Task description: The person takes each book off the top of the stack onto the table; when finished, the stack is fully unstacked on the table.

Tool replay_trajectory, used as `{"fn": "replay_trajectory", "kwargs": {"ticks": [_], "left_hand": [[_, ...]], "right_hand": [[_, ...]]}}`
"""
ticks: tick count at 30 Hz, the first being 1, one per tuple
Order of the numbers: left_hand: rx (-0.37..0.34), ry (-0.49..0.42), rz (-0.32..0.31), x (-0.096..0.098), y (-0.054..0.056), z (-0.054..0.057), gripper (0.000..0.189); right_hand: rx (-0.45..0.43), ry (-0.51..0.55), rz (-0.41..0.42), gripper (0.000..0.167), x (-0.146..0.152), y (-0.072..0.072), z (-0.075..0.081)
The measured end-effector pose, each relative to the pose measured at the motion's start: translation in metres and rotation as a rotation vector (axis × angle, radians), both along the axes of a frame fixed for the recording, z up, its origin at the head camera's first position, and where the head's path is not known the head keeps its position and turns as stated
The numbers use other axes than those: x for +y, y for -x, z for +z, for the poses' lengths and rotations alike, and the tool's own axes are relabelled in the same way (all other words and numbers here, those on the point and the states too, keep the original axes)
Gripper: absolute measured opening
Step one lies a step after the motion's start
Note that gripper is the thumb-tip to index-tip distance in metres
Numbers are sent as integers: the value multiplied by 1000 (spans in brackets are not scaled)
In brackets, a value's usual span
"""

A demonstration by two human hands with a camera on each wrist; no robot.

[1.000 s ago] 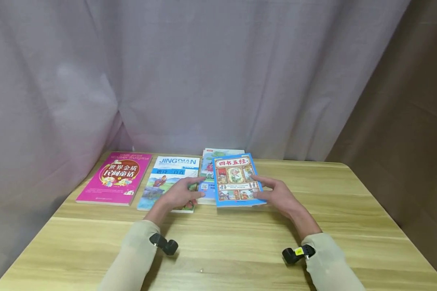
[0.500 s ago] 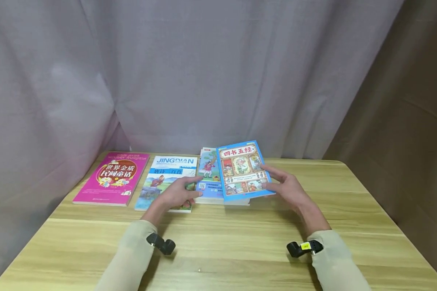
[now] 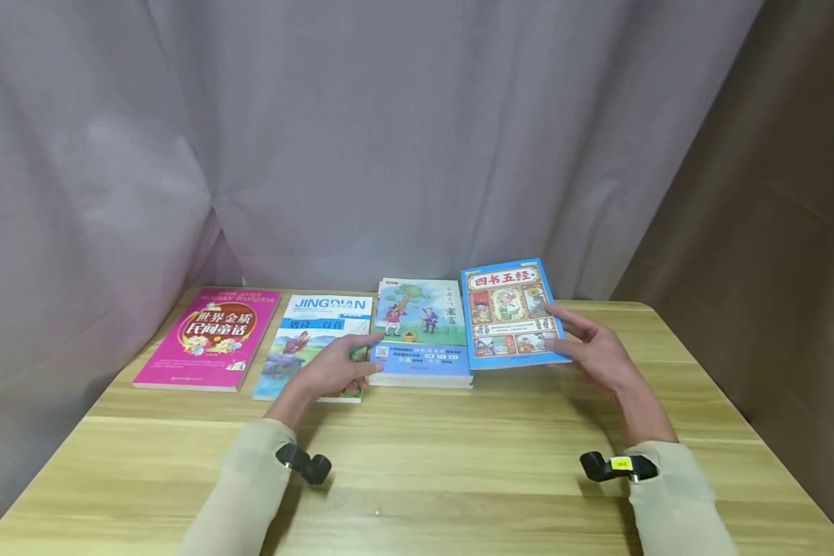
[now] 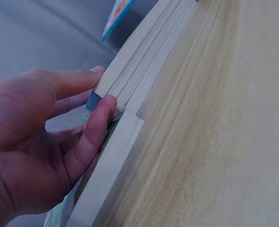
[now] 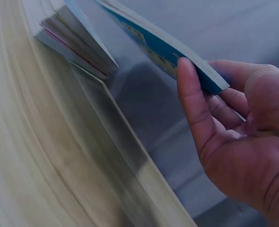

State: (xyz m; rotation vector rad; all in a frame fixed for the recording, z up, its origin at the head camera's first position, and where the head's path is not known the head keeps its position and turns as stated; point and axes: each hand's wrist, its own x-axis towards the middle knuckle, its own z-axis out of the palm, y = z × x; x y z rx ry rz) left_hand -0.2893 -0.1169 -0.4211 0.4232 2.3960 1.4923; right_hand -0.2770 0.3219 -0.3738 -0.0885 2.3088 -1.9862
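Note:
My right hand (image 3: 601, 355) pinches the right edge of a blue-bordered book (image 3: 507, 313), thumb on the cover and fingers behind. The book is tilted up beside a stack of books (image 3: 424, 328) whose top cover shows a tree and two figures. In the right wrist view the book (image 5: 177, 52) is clear of the tabletop. My left hand (image 3: 330, 367) touches the stack's left edge with thumb and forefinger. From the left wrist, the fingertips (image 4: 97, 71) lie at a corner of the stack (image 4: 139, 61). Under this hand lies a book with a blue-and-white cover (image 3: 306, 347).
A pink book (image 3: 208, 340) lies at the far left of the wooden table (image 3: 445, 471). Grey curtains (image 3: 389, 139) hang behind the table's back edge, and a darker curtain (image 3: 771, 232) stands on the right. Each sleeve carries a black wrist camera (image 3: 618, 466).
My right hand has taken the blue-bordered book off the top of the stack, up and to the right, uncovering the tree cover. My left hand stays at the stack's left edge.

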Motion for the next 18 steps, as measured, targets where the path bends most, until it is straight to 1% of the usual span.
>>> {"fn": "replay_trajectory", "kwargs": {"ticks": [5, 6, 13, 18], "left_hand": [[11, -13, -19, -1, 0, 2, 66], [12, -17, -22, -2, 0, 2, 66], [1, -25, -23, -3, 0, 1, 66], [-5, -20, -21, -2, 1, -2, 66]], "right_hand": [[6, -26, -37, 74, 15, 0, -2], [8, -48, -40, 74, 16, 0, -3], [-23, -90, -21, 69, 17, 5, -19], [-51, -63, -8, 69, 17, 8, -31]]}}
